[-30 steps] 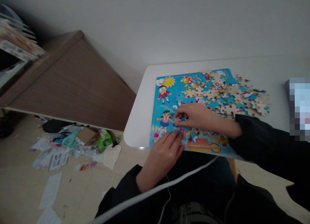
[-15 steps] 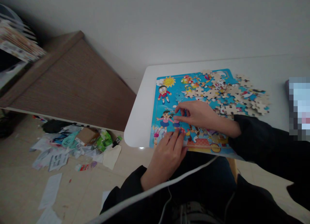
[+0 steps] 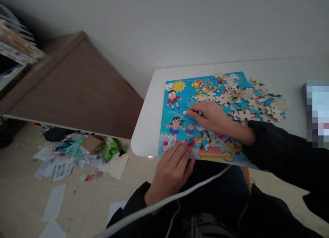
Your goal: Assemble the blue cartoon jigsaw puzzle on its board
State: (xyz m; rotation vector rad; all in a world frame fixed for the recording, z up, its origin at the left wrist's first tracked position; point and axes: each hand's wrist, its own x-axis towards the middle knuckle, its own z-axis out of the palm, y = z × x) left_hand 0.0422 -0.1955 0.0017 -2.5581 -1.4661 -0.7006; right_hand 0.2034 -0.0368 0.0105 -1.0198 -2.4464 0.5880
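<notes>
Puzzle board [image 3: 167,111] lies at your twelve o'clock; your left hand [image 3: 172,167] rests open on its seven o'clock edge. Your right hand [image 3: 212,117] pinches over its centre, grip contents unclear; loose pieces [image 3: 276,111] heap toward two o'clock.

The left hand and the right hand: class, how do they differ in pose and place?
The left hand lies at the near edge of the puzzle; the right hand is farther in, over its middle. The left hand is fairly flat, while the right hand is curled, its fingertips close together. Both come from dark sleeves.
</notes>
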